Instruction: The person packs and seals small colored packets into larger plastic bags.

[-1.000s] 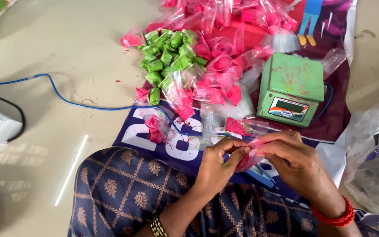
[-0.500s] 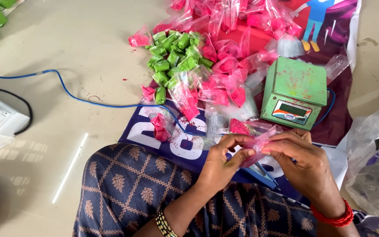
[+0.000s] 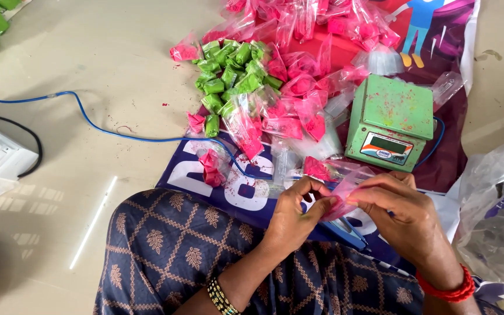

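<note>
**Hands pinching a small pink packet**

Over the last second little changed: the left hand [image 3: 296,213] and right hand [image 3: 401,213] stayed pinched on the clear pink-powder packet [image 3: 340,195], above the lap, just before the green scale [image 3: 391,121], so the fingerwork continued.

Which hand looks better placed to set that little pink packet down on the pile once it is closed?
Probably the right hand: it pinches the pink packet from the side of the green scale, while the left hand only steadies the packet's edge.
</note>
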